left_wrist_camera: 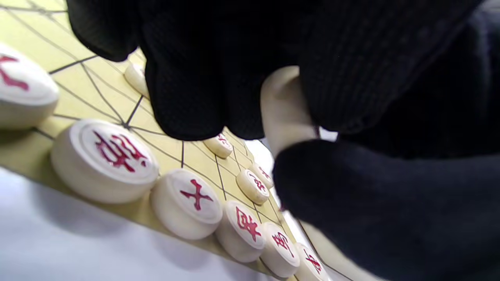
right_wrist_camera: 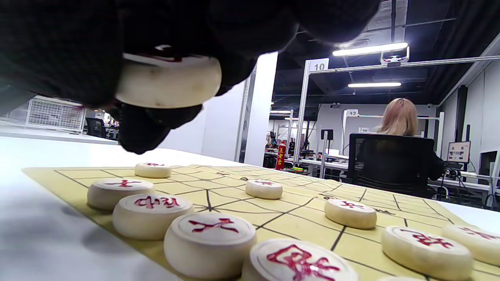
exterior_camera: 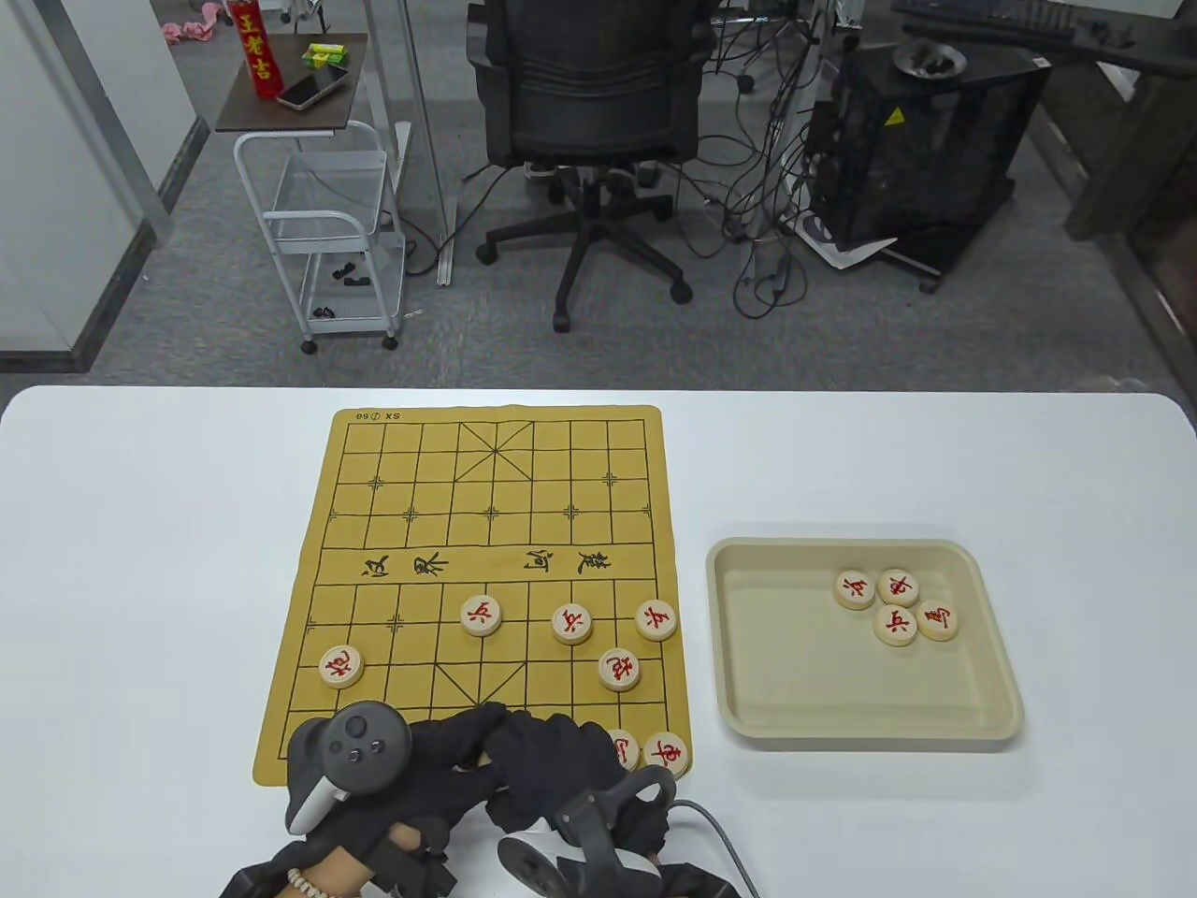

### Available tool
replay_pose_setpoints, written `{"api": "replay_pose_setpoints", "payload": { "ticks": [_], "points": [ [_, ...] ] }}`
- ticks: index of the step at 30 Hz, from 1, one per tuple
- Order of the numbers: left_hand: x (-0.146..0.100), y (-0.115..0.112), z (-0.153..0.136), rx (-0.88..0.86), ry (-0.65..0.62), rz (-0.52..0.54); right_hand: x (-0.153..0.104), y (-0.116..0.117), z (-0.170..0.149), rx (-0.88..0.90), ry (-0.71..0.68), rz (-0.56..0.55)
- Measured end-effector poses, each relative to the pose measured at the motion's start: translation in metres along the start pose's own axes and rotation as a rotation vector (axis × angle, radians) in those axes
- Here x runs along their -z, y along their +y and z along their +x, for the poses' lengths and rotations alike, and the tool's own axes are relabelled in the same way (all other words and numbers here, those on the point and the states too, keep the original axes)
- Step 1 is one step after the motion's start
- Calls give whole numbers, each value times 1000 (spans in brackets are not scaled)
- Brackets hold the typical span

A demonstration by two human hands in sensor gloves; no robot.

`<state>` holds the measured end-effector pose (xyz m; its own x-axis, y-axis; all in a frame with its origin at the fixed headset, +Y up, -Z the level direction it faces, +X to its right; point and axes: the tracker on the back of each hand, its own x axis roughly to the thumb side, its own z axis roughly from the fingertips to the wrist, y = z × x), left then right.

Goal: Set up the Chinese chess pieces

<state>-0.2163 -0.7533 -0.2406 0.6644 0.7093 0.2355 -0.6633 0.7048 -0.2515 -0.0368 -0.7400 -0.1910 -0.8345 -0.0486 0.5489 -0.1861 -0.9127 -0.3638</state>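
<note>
Fingers (right_wrist_camera: 78, 50) of right hand (exterior_camera: 561, 758) pinch piece (right_wrist_camera: 168, 84) | cream disc, red character | left hand (exterior_camera: 411, 758) fingers' grip unclear

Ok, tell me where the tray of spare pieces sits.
In the table view, the beige tray lies on the white table right of the board, apart from it, with four pieces clustered toward its far right corner.

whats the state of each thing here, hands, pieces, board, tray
left hand: over the board's near edge, fingers against the held piece
right hand: grips a piece above the board
held piece: lifted, flat, off the board
board: flat on the table, far half bare
placed pieces: face up on the near half
tray: beside the board, holds four loose pieces
</note>
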Motion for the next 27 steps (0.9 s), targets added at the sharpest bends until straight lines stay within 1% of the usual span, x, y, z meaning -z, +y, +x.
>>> {"api": "replay_pose_setpoints", "payload": {
  "ticks": [3,5,9,10,12,14,16,20,22,27],
  "points": [
    [1,2,-2,3,2,-5,1,1,-4,27,5,31],
    [1,7,-4,31,3,9,0,2,-9,61,25,56],
    [-5,29,-12,116,21,52,-2,8,-34,45,113,150],
    [-6,37,-16,148,34,66,-3,10,-43,34,144,196],
    [-7,49,-23,222,77,55,-5,14,-57,38,208,257],
    [-8,59,-30,311,111,53,-7,17,-66,52,242,285],
    [-8,66,-37,386,154,26,-8,18,-70,62,260,302],
    [-6,73,-52,439,250,-63,-8,22,-76,72,278,309],
    [-4,72,-61,447,297,-98,-8,21,-76,73,279,310],
    [3,62,-76,423,342,-178,-8,20,-74,77,275,305]
  ]
}}
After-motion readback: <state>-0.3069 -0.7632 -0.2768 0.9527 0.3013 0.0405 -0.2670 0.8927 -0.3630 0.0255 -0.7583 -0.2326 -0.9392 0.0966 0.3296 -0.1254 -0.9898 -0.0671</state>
